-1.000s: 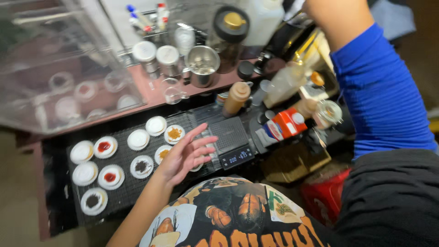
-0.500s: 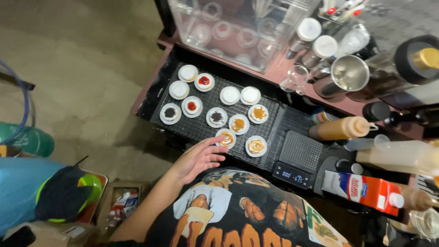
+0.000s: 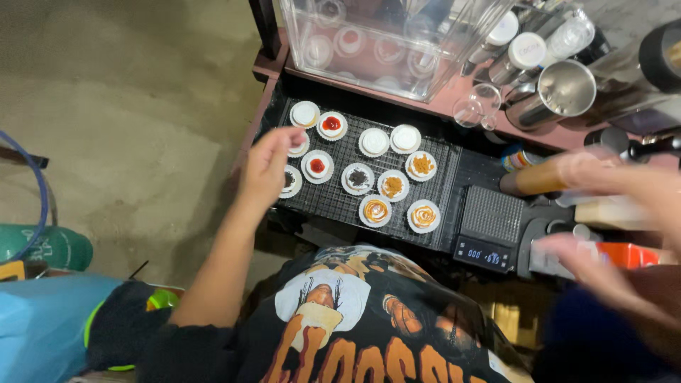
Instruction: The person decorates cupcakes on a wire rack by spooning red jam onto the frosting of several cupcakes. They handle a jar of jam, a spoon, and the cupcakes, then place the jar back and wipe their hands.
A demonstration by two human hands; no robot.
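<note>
Twelve small white cups (image 3: 374,142) stand upright in rough rows on the black wire rack (image 3: 333,206), at its left and middle: some plain white, two red-filled, two dark, four with orange topping.

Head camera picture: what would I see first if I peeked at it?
First you would see the little white cups with red, orange, brown and white toppings, lined up on a black wire rack in the middle. The left hand hangs over the rack's left end, above the cups there. On the right, the right hand is a blur beside a small black scale.
</note>
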